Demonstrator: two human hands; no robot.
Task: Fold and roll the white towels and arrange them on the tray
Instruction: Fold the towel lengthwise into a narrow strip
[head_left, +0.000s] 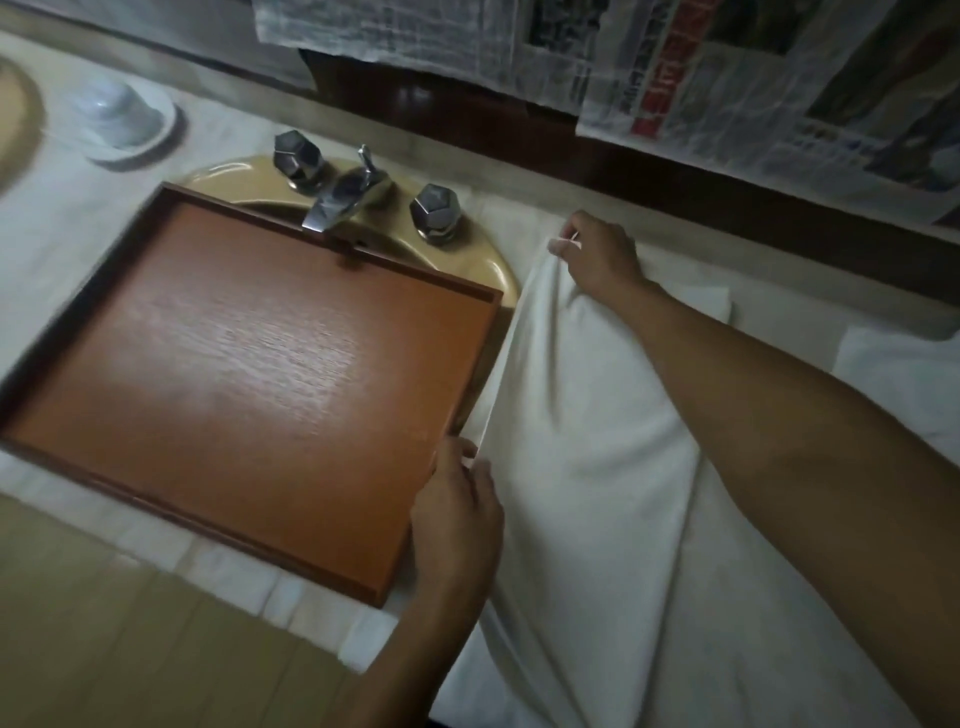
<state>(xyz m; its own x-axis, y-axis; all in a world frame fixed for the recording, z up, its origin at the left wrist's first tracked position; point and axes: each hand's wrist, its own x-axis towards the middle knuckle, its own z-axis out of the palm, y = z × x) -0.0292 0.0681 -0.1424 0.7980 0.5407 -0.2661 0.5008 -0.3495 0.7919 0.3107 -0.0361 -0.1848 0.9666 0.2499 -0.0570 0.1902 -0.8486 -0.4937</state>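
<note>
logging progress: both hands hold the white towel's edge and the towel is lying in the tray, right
Not quite. The head view shows the left hand and the right hand both holding the white towel by its edge, but the towel lies beside the tray, to its right, not in it.

A wooden tray (249, 364) hides most of a tan sink (483, 260); only the basin's back rim shows past the tray's far edge. Left of the tray, a second basin (15, 119) is cut off by the frame. A white dish (124, 122) near it is too blurred to identify. Beyond the tray, newspaper sheets (675, 67) run off the top, their print unreadable. Right of the tray, a white towel (587, 415) runs off the bottom, partly covered by the right forearm (779, 415). At the tray's near right corner, the left hand (457, 499) meets the towel's edge; its grip is unclear.
</note>
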